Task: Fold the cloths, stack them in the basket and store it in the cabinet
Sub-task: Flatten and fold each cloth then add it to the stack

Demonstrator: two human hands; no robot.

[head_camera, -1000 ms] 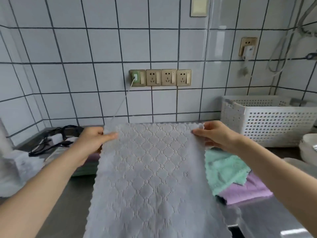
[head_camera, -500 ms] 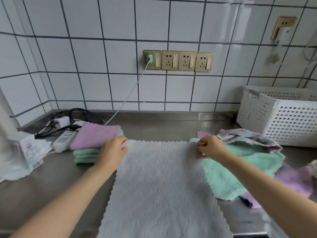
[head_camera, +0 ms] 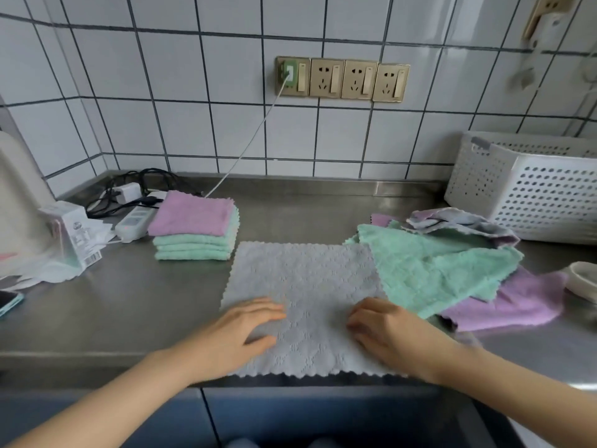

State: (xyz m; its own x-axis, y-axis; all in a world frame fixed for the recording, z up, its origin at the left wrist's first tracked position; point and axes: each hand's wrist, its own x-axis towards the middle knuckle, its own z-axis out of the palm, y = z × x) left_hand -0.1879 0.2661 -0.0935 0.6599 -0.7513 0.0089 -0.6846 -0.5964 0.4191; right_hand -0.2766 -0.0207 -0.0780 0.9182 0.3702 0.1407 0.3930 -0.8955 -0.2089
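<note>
A grey cloth (head_camera: 307,279) lies spread flat on the steel counter (head_camera: 129,295), its near edge at the counter's front. My left hand (head_camera: 240,331) rests flat on its near left part and my right hand (head_camera: 384,331) on its near right part, fingers fairly straight. A stack of folded cloths (head_camera: 195,226), purple on top of green ones, stands to the left. A loose heap lies to the right: a green cloth (head_camera: 436,266), a purple cloth (head_camera: 517,302) and a grey-purple one (head_camera: 458,224). The white perforated basket (head_camera: 529,192) stands at the back right.
A power strip (head_camera: 134,219), a charger and black cables lie at the back left. A white packet (head_camera: 72,234) and crumpled plastic sit at the left, a phone (head_camera: 8,302) at the left edge. A white dish (head_camera: 581,279) is at the far right. Blue cabinet fronts (head_camera: 290,415) run below the counter.
The grey cloth, held up by its far corners a second ago, now lies flat on the counter. Both hands let go of those corners and moved to its near part.
</note>
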